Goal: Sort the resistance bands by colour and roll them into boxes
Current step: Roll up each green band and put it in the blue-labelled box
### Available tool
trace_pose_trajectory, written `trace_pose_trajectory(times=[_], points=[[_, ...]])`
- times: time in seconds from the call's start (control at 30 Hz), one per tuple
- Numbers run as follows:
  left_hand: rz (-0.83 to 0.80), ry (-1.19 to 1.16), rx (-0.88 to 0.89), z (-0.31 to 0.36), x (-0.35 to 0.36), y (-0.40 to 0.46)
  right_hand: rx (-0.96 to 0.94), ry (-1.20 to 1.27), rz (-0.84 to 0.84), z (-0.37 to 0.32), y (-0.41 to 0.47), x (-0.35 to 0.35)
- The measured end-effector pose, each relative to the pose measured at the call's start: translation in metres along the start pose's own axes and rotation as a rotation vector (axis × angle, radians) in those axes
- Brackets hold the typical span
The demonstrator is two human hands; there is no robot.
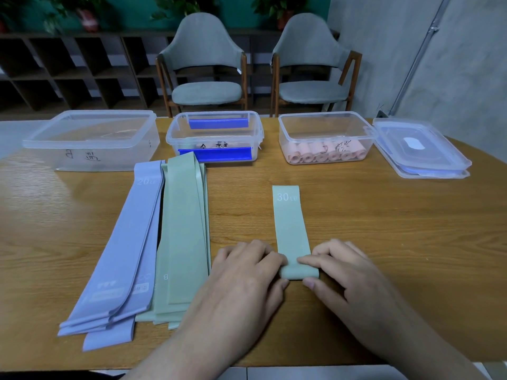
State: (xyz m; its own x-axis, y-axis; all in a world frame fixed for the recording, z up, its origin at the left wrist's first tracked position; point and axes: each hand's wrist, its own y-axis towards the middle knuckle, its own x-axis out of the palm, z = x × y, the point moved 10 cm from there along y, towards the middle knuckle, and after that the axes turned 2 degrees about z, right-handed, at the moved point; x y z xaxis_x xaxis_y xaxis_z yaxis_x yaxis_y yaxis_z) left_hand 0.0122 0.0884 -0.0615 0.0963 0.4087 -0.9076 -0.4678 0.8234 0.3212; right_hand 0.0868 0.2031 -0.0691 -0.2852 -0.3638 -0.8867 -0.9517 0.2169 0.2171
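One green band (290, 229) is laid flat and straight on the bench (384, 229), apart from the others, so it can be rolled without bumping anything. Its near end is already curled into a small roll. That roll is pinched from both sides: the left hand (247, 272) holds its left end and the right hand (343, 270) holds its right end, so the roll is kept tight and even. The far end, marked 30 LB, is left lying free, well short of the boxes.

The other bands are kept in two piles by colour, just left of the hands: a purple pile (120, 256) and a green pile (183, 237), touching side by side. This way the next band is easy to reach.

Pink rolls are packed in a row in the right box (326, 138), so pink looks finished. The middle box (216, 138) is open and seems meant for more rolls. The left box (90, 138) is lidded. Spare lids (419, 149) are stacked at the far right.
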Motion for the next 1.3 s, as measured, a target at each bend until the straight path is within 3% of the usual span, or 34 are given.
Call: trace_pose_trajectory(times=[1.3], points=[[0.030, 0.010, 0.009, -0.0001, -0.0008, -0.0005, 0.026, 0.047, 0.010, 0.0004, -0.0006, -0.0037]])
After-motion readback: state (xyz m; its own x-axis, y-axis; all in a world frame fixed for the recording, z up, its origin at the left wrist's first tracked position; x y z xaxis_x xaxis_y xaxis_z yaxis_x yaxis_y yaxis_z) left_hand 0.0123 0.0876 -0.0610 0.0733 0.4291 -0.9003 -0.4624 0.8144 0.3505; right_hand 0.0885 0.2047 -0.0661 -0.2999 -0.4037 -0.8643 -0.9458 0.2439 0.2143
